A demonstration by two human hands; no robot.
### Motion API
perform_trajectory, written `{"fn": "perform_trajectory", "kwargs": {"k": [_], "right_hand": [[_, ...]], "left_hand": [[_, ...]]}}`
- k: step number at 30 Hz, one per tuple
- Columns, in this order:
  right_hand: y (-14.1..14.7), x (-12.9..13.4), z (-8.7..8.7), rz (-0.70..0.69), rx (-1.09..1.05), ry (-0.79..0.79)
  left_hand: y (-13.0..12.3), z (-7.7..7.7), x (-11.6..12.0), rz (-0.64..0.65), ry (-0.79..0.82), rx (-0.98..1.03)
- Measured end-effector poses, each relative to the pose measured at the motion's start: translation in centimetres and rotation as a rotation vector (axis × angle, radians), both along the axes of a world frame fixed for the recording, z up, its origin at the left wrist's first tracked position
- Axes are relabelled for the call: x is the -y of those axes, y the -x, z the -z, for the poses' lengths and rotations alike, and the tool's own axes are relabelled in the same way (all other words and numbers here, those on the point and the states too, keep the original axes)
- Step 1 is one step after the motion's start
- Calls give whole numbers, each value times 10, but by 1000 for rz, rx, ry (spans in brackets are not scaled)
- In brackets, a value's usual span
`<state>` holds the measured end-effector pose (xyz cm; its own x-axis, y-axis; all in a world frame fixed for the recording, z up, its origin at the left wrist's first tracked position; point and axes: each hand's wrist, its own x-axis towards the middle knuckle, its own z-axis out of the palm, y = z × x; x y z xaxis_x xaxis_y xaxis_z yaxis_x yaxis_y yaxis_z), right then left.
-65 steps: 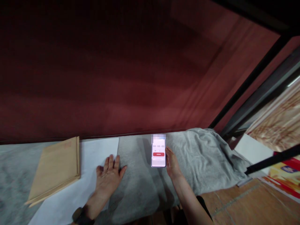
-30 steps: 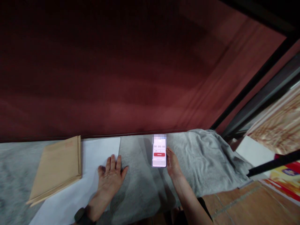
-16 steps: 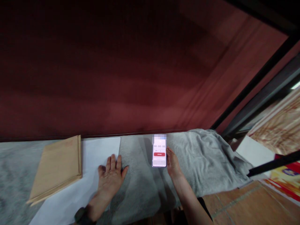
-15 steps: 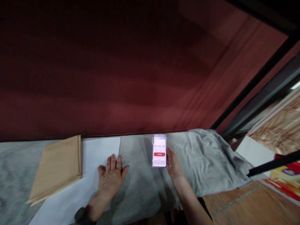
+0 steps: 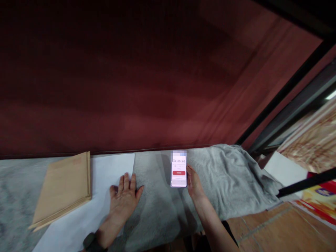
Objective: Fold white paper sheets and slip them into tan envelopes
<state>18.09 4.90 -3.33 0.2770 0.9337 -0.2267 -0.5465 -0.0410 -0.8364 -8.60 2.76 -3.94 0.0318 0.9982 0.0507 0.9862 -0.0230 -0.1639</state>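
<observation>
My right hand (image 5: pixel 194 182) grips a smartphone (image 5: pixel 179 173) by its right side, just above the grey cloth. The lit screen shows a timer reading 00:00:03 and a red button; its top is pixelated. Palm down, my left hand (image 5: pixel 124 196) lies with fingers spread on the right part of a white paper sheet (image 5: pixel 105 171), its thumb reaching over the cloth. A stack of brown paper envelopes (image 5: pixel 65 189) rests on the sheet's left part, apart from my left hand. Behind the phone, the fingers of my right hand are partly hidden.
Grey cloth (image 5: pixel 154 206) covers the long surface, wrinkled at its right end. A dark red upright panel (image 5: pixel 147 105) rises behind it. At right are a black bar (image 5: pixel 307 183), a white box-like piece (image 5: pixel 286 169), a red-and-yellow package (image 5: pixel 320 199) and floor tiles (image 5: pixel 278 227).
The timer on the phone has gone from 00:00:00 to 00:00:03. Both hands stay nearly where they were.
</observation>
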Motion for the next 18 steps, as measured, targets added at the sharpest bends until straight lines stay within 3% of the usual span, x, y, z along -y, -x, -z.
{"fn": "perform_trajectory", "kwargs": {"k": [18], "right_hand": [[-14, 7, -6, 41, 2, 36]], "left_hand": [[2, 0, 0, 3, -10, 14]]}}
